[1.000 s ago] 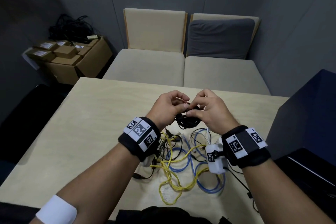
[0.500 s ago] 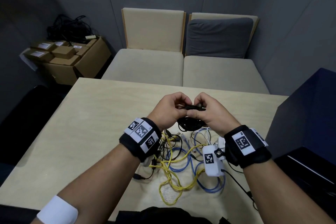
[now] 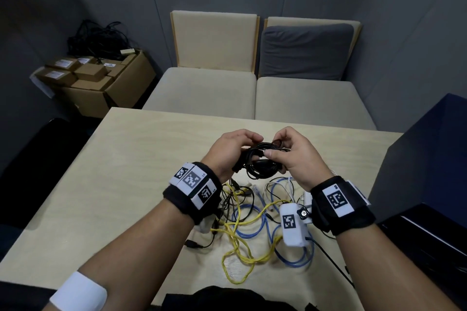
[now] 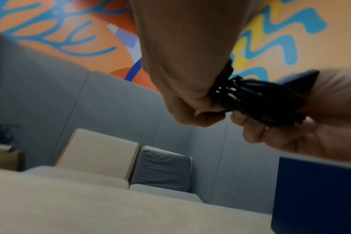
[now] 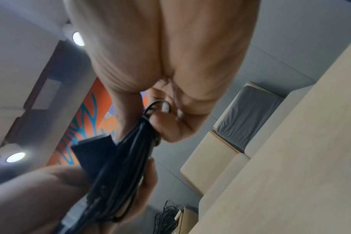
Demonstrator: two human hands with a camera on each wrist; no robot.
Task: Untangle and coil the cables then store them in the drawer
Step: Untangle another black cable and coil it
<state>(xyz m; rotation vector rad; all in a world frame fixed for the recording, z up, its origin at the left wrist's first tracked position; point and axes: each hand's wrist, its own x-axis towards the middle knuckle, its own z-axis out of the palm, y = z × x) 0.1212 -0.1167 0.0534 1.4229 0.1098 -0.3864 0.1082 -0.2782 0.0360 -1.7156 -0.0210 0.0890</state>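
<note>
Near tabletop edge: loose tangle (image 3: 255,230) of yellow, blue and black cables, untouched. Above it, mid-tabletop, black coil (image 3: 260,164) held in air between both hands. Left hand (image 3: 227,151) grips the coil's left side; right hand (image 3: 290,156) pinches a strand at its top. Coil's long axis runs left-right, hand to hand. Drawer not identifiable.

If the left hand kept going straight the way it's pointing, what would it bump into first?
Probably the right hand. The left hand points across toward it, and both grip the same black cable bundle between them, so the right hand's fingers sit just past the bundle. Depth is hard to judge.
</note>
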